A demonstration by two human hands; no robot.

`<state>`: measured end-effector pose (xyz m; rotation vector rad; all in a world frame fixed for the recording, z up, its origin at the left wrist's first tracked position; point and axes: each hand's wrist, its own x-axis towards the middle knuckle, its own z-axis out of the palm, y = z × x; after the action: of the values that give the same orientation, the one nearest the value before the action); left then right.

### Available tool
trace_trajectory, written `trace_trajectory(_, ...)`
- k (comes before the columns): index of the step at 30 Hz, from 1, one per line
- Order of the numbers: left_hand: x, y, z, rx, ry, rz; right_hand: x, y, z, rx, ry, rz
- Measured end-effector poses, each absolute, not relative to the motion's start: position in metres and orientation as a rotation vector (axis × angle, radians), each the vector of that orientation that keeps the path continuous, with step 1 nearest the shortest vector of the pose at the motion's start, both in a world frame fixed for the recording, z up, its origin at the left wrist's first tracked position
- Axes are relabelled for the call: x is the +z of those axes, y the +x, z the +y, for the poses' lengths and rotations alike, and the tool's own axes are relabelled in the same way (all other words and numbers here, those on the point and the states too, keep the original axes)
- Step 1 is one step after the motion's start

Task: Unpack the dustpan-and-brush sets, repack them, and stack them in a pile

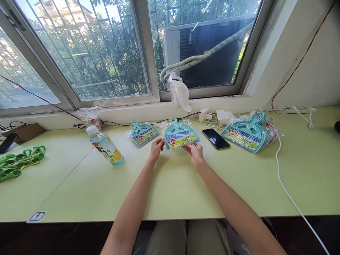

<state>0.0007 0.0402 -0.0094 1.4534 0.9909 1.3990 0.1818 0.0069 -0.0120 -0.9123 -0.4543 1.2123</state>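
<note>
You seem to be in a small workroom: a long pale-green table (180,191) across the middle, film-wrapped turquoise plastic dustpans (180,132) at centre and right, a grey metal-framed window (149,53) at the top.

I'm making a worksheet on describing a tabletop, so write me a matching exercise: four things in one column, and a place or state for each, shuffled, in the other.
Things
1. Middle dustpan
2. Bottle
3. Phone
4. Sticker

Places and states
A. At the front edge of the table
B. Black, lying flat
C. Between the left hand and the right hand
D. Standing, with a white cap

Right pairs: 1-C, 2-D, 3-B, 4-A
</note>
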Motion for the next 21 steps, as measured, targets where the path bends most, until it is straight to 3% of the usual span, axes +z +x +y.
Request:
trace_trajectory(9,-0.016,-0.023,0.055,1.287,1.059,1.069,-0.006,0.185,0.005,1.376,-0.986,-0.683)
trace_trajectory(21,-0.030,-0.054,0.080,1.702,0.706,1.117,-0.004,0.205,0.016,1.462,-1.067,-0.852)
